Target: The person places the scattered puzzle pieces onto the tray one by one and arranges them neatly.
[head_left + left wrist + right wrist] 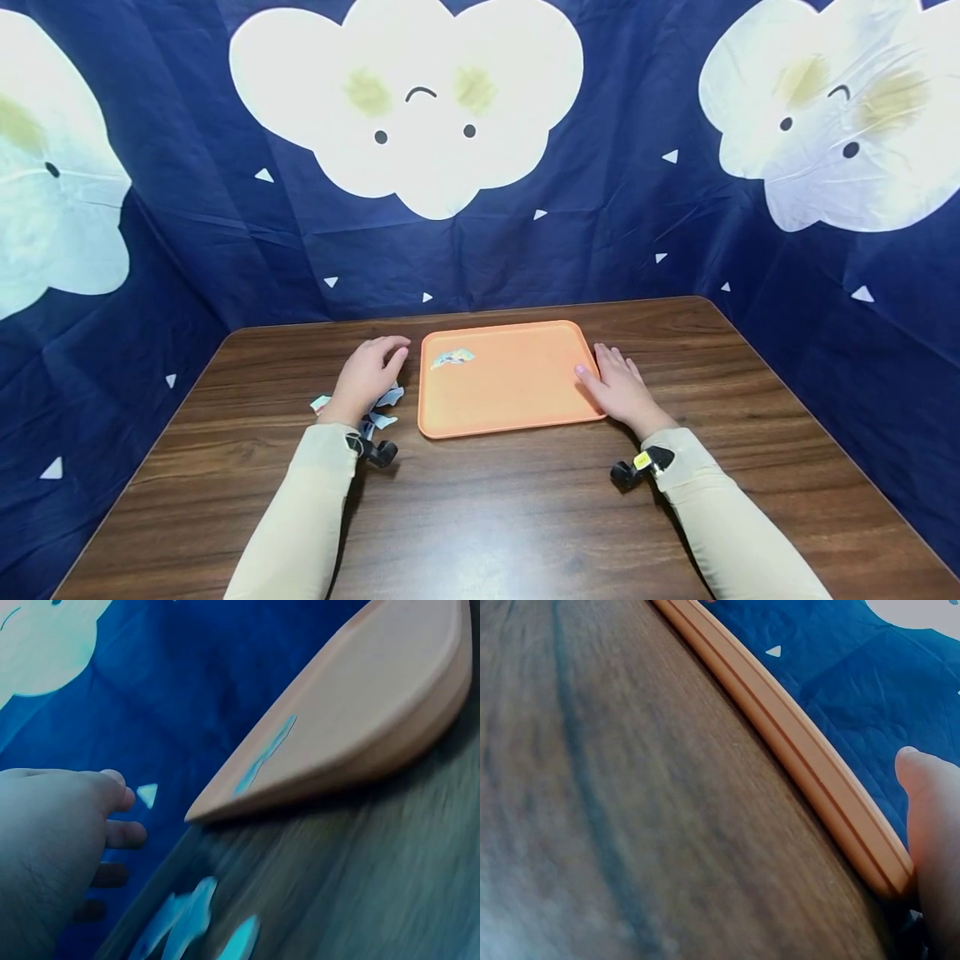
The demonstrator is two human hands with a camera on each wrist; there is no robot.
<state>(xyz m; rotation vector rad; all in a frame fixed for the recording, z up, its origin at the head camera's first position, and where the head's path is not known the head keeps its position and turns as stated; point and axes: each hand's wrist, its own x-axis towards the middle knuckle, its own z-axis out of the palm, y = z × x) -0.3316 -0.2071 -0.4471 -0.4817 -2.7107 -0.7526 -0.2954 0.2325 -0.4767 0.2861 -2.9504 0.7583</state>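
An orange tray (510,387) lies on the table, with one flat, irregular blue-and-white printed piece (453,357) near its upper left corner. Left of the tray, my left hand (366,375) hovers with loosely bent fingers and nothing in them. Several flat pale-blue pieces (384,420) lie beneath and beside that wrist, partly hidden by it; the left wrist view shows some of these pale-blue pieces (191,915) below the fingers. At the tray's right edge rests my right hand (617,390), its thumb over the rim and its fingers stretched along the outside.
The brown wooden table (480,508) extends around the tray. A dark blue curtain (480,267) with white clouds and small triangles closes off the back and sides. A small black wrist camera (375,451) is strapped to the left wrist, another black camera (633,471) to the right.
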